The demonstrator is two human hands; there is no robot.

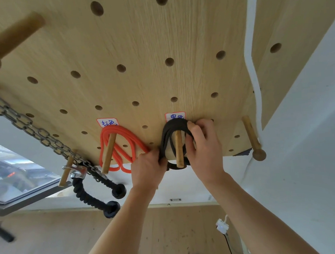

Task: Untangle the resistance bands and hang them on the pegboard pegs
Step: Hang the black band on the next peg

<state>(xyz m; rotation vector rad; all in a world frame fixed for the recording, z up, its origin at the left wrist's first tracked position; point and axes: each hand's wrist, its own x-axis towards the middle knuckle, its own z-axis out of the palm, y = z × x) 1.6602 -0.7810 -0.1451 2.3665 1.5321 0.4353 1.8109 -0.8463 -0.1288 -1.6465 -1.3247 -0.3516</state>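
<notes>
A wooden pegboard (pixel 137 40) fills the upper view. A red resistance band (pixel 122 147) hangs coiled over a wooden peg (pixel 109 152) under a handwritten label (pixel 107 122). A black resistance band (pixel 171 132) is looped over another peg (pixel 178 147) beneath a second label (pixel 174 116). My left hand (pixel 147 167) grips the black band's left side near the board's lower edge. My right hand (pixel 203 144) holds its right side, fingers curled over the loops beside the peg.
A metal chain (pixel 25 125) runs diagonally at left to a black rope handle (pixel 96 198) hanging from a peg (pixel 66 170). Free pegs stick out at the right (pixel 252 137) and top left (pixel 10 38). A white wall (pixel 300 138) stands at right and a wooden floor (pixel 169 234) lies below.
</notes>
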